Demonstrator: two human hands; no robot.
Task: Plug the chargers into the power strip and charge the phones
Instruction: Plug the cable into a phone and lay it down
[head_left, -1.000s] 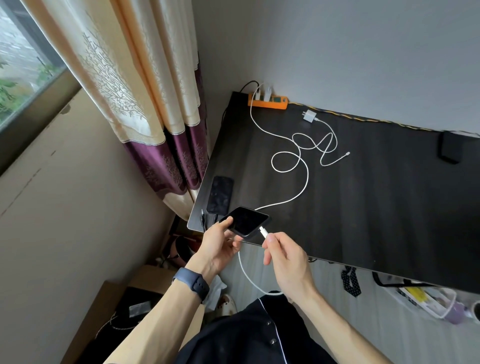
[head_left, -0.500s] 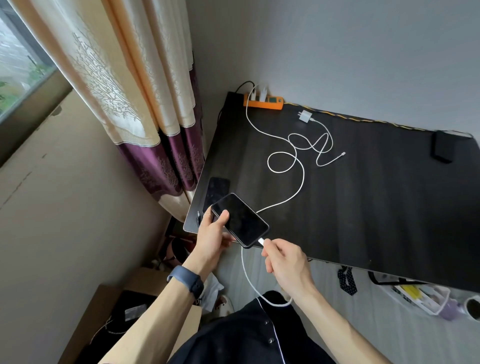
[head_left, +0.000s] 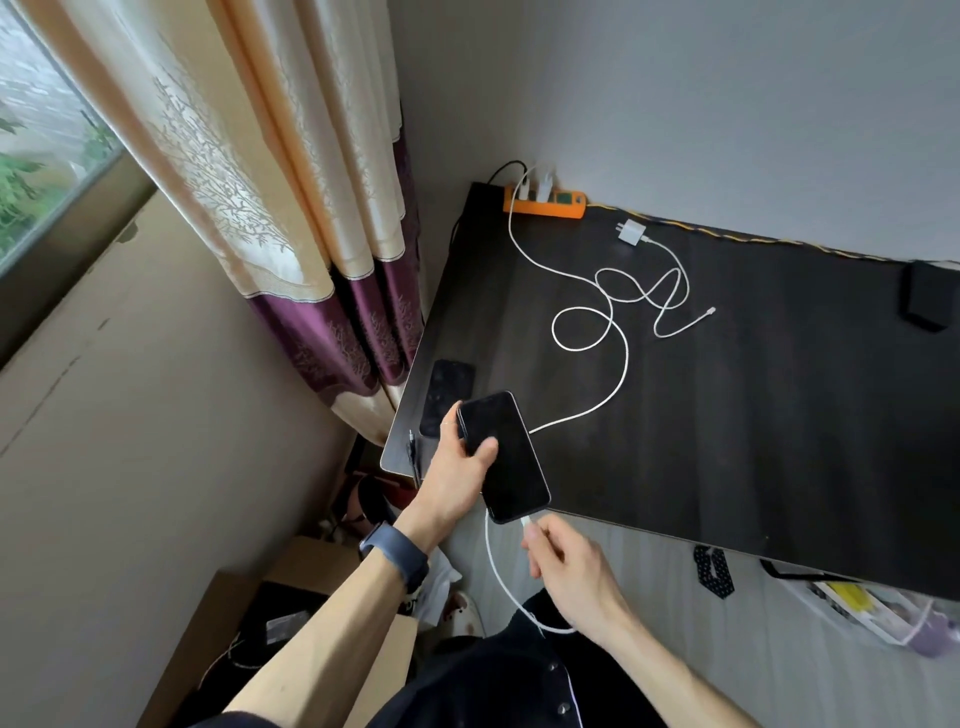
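A dark bench (head_left: 779, 415) fills the right side, its far edge against a grey wall. To its left hangs a cream curtain (head_left: 234, 182) with a purple hem. On the floor beneath lies a cardboard box (head_left: 311, 566); the white label inside it is too small to read.

The left grip (head_left: 457, 473) is clenched around a black phone (head_left: 506, 462), thumb across the dark glass. It holds the phone face up and tilted over the bench's near edge. A dark watch (head_left: 397, 558) sits on that wrist. The right grip (head_left: 571, 571) pinches the long white cable (head_left: 621, 364) just behind its plug (head_left: 525, 520). The plug meets the phone's lower edge; I cannot tell if it is fully seated.

That cable loops across the bench to a white charger (head_left: 544, 184) standing in the orange power strip (head_left: 563, 207) at the far left corner. A second phone (head_left: 445, 395) lies flat near the bench's left edge, just beyond the held one, and shows no readable marking.

A second charger (head_left: 632, 232) lies unplugged just beside the strip. Its short cable (head_left: 675, 291) curls over the long one and ends in a loose tip (head_left: 709, 311). A small black block (head_left: 927, 301) sits at the far right.
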